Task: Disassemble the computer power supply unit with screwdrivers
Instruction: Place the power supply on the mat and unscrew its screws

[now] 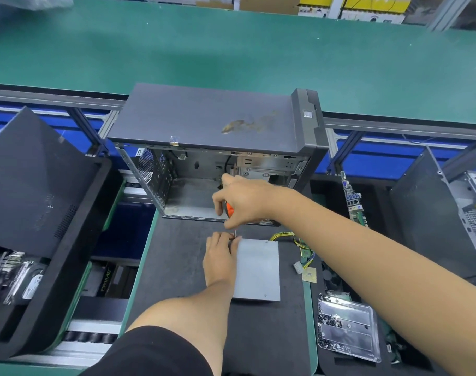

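Observation:
The grey metal power supply unit (258, 270) lies flat on a dark mat, its yellow cable bundle (299, 245) trailing off its far right corner. My right hand (245, 202) grips an orange-handled screwdriver (229, 210) held upright, the shaft pointing down at the unit's far left corner. My left hand (220, 257) rests on the unit's left edge, fingers pinching around the screwdriver's tip there. The screw itself is hidden by my fingers.
An emptied computer case (212, 131) stands open just behind the unit. Black side panels (41, 185) lean in a bin at left. A clear tray with screws (348, 332), a circuit board (353, 202) and another case (448, 213) sit to the right. A green conveyor (231, 50) runs behind.

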Tool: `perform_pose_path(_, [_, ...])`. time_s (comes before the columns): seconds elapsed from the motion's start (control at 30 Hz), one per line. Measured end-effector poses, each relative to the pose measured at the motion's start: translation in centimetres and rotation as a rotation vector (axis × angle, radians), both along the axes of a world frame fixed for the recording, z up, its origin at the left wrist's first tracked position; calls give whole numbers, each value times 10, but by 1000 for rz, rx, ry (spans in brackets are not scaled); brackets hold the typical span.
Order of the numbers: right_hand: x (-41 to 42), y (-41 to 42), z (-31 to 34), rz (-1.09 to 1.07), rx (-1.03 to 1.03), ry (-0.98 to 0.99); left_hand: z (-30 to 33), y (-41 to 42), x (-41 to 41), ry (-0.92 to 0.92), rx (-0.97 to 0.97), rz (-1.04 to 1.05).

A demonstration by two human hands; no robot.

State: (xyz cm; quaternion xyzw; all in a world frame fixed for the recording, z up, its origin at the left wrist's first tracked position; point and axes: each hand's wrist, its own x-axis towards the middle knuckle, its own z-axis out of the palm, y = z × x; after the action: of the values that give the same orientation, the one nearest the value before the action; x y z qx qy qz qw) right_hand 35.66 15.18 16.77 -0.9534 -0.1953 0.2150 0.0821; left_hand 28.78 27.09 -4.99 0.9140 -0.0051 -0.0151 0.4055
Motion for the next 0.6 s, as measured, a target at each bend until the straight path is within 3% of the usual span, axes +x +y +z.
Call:
perform_pose_path(0.07, [1,0,-3,1,-155,-204,0,0,0,-11,-2,-3])
perform_pose_path(0.13, [0,0,-4,1,-215,-288,1,-1,-1,-27,6,-12])
perform_pose_path(0.43, [-5,-2,3,67,118,62,0,1,0,-27,15,-16])
perform_pose_path(0.6, [-2,1,-1,52,-260,-289,2,0,-1,-20,4,-20])
